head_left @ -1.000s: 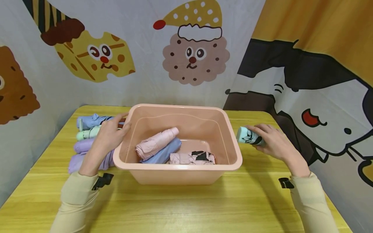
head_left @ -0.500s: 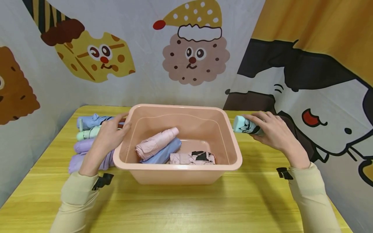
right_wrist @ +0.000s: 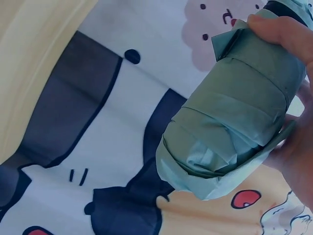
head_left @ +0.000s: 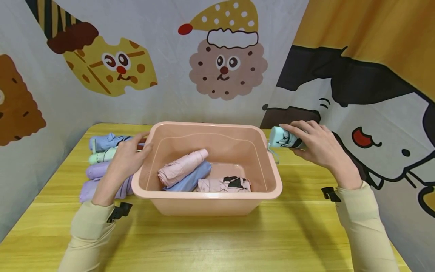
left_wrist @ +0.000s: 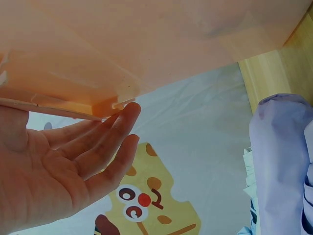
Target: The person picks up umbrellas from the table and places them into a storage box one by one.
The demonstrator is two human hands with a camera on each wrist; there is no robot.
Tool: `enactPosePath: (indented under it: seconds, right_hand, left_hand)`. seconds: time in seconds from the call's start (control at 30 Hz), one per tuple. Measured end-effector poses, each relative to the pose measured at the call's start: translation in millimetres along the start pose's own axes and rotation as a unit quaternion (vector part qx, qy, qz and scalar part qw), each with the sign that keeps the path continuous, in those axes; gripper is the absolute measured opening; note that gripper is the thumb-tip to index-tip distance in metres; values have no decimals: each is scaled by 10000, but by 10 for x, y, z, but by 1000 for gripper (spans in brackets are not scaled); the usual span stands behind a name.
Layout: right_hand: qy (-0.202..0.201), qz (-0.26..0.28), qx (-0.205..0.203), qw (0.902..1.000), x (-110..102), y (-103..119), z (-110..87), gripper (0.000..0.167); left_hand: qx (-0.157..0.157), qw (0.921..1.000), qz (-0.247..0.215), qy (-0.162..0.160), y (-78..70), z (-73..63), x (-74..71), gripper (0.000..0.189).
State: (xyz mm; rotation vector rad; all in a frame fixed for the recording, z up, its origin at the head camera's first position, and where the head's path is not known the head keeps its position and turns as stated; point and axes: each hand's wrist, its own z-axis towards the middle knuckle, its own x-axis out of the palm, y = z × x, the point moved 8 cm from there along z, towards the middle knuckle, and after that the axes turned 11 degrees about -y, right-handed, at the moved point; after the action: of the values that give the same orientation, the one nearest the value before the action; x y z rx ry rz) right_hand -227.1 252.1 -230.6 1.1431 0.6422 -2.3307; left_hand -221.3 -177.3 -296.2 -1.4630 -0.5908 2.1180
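Observation:
My right hand grips a folded mint-green umbrella with dark markings, raised beside the tub's right rim. Its handle end points left, and a thin strap hangs from it over the rim. In the right wrist view the wrapped end of the umbrella juts out from between thumb and fingers. My left hand holds the left rim of a peach plastic tub, thumb over the rim and fingers along the outside. Inside the tub lie a pink umbrella, a blue umbrella and a pink-and-black umbrella.
Left of the tub several folded umbrellas lie in a row on the wooden table: a blue one, a green one and purple ones. A cartoon-printed cloth hangs behind the table.
My right hand has lifted the mint-green umbrella upward and slightly left, toward the tub's rim, and its strap now shows. My left hand and the tub have stayed in place.

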Motion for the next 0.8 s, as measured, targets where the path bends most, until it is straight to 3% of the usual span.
enactPosePath:
  seconds: [0.4,0.8]
  right_hand:
    - [-127,200,-381,9990,-59,266,374,84]
    - [-254,299,-1030,9939,-106,653,759,75]
  left_hand:
    - [39,10000,30,-12,-8,5,-5,52]
    - [-32,10000,39,72,-18,0,-8,53]
